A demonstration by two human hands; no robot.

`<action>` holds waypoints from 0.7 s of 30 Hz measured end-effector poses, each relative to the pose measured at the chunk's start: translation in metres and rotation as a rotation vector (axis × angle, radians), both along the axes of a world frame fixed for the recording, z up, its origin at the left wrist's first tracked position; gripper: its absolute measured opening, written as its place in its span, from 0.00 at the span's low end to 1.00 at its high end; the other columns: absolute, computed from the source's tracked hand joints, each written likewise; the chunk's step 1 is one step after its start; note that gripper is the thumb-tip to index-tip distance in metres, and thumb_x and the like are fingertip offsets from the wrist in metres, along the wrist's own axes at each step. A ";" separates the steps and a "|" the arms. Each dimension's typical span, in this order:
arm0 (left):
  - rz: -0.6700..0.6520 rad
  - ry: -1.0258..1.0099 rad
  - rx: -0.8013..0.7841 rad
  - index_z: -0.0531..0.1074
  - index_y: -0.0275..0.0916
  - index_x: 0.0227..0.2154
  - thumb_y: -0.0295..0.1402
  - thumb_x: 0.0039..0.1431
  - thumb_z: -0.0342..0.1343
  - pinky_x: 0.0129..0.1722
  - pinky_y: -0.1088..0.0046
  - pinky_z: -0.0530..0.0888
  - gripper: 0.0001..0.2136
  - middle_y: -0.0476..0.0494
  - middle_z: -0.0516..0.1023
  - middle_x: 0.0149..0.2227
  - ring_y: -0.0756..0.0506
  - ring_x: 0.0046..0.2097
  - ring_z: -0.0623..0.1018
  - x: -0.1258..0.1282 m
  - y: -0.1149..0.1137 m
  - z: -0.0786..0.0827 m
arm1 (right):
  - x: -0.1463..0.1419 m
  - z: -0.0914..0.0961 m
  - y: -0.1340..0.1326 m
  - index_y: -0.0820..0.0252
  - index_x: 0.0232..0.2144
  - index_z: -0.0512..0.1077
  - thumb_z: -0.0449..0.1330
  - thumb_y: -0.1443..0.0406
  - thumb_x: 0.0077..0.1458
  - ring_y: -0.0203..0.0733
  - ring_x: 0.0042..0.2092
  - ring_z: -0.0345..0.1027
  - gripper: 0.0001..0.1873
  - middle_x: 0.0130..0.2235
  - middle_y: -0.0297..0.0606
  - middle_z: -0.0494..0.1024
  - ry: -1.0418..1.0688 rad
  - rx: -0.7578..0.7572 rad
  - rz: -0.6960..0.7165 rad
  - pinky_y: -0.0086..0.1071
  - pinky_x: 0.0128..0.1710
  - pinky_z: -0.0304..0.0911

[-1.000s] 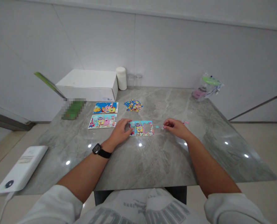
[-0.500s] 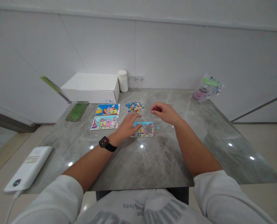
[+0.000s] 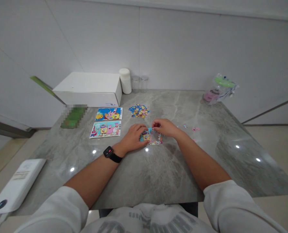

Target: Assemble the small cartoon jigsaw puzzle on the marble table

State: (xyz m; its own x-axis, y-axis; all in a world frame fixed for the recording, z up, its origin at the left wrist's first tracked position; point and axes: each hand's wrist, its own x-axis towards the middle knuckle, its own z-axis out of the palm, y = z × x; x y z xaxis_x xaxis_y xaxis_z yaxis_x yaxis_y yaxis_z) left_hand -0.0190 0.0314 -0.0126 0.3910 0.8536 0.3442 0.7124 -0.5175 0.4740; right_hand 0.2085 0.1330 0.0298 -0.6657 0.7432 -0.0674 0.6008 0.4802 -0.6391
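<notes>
A partly assembled jigsaw puzzle (image 3: 154, 142) with cartoon figures lies flat on the grey table, a gap showing in its middle. My left hand (image 3: 135, 137) rests over the puzzle's left side, thumb and fingers apart, holding nothing. At the upper edge, my right hand (image 3: 163, 127) pinches a small light-blue puzzle piece (image 3: 149, 129); its fingers cover part of the puzzle. Beyond the hands sits a heap of loose puzzle pieces (image 3: 139, 111). Several pink puzzle pieces (image 3: 196, 129) lie right of my right hand. Two picture cards (image 3: 105, 129) lie to the left.
A white box (image 3: 85, 90) stands at the back left beside a white bottle (image 3: 126, 81) and two clear jars (image 3: 144, 84). A bagged cup with a green lid (image 3: 219, 89) stands back right. A green blurred object (image 3: 74, 117) and a white power bank (image 3: 19, 184) lie left.
My right hand has moved down and left onto the puzzle's upper edge. A light-blue piece now shows at its fingertips. My left hand has shifted slightly nearer me, and the view has tilted.
</notes>
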 end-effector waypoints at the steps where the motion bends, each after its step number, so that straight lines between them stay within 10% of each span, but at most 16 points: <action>1: -0.013 0.018 -0.004 0.72 0.42 0.57 0.48 0.58 0.67 0.65 0.50 0.68 0.27 0.36 0.73 0.59 0.34 0.61 0.73 0.001 -0.001 0.000 | 0.000 -0.001 0.000 0.59 0.34 0.79 0.65 0.71 0.57 0.36 0.35 0.72 0.03 0.32 0.32 0.80 -0.019 0.021 0.019 0.28 0.37 0.61; 21: -0.088 0.092 -0.016 0.75 0.44 0.57 0.48 0.60 0.65 0.66 0.49 0.66 0.25 0.37 0.73 0.61 0.34 0.62 0.71 0.003 -0.005 0.001 | -0.010 -0.018 -0.007 0.58 0.38 0.81 0.66 0.69 0.59 0.38 0.38 0.77 0.05 0.37 0.35 0.85 -0.122 0.072 -0.082 0.28 0.38 0.63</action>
State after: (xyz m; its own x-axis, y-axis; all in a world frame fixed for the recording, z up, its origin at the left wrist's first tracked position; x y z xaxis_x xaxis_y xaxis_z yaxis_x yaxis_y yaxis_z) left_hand -0.0162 0.0259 -0.0118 0.4940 0.8197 0.2898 0.7056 -0.5728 0.4172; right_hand 0.1985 0.1258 0.0120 -0.5931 0.8002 -0.0888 0.7106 0.4684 -0.5251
